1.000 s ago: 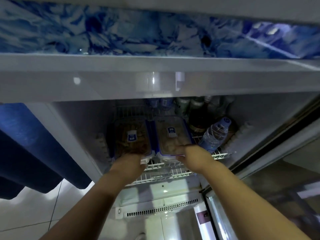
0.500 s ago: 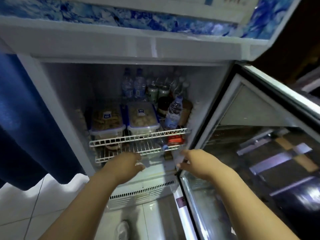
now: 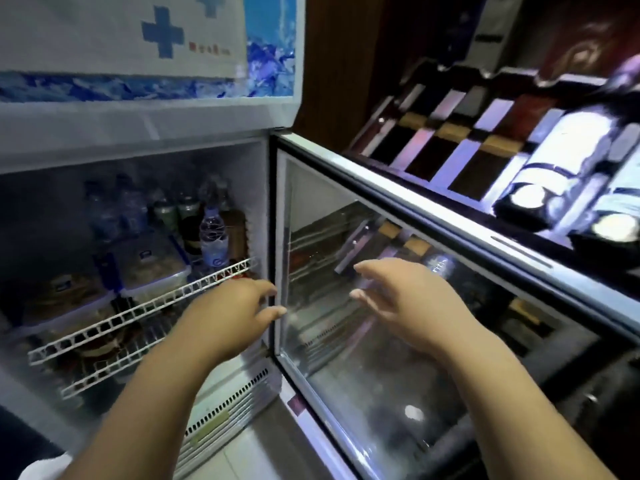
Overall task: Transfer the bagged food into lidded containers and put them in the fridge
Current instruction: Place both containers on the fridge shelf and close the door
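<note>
Two clear lidded containers with food sit side by side on the upper white wire shelf [image 3: 145, 308] of the open fridge: the left container [image 3: 65, 299] and the right container [image 3: 152, 265]. My left hand [image 3: 228, 317] hovers in front of the shelf near the fridge's right wall, fingers loosely spread and holding nothing. Over the inner glass of the open fridge door [image 3: 398, 341] is my right hand [image 3: 398, 299], fingers straight and empty. Neither hand touches a container.
Several water bottles, one at the front [image 3: 214, 237], and cans stand behind and beside the containers. A lower wire shelf [image 3: 104, 368] holds dark items. A patterned dark cabinet [image 3: 485, 143] stands right of the door. White floor tiles lie below.
Both hands have let go of the containers and drawn back out of the fridge. The right hand has swung right, over the door glass. The view has turned right.
</note>
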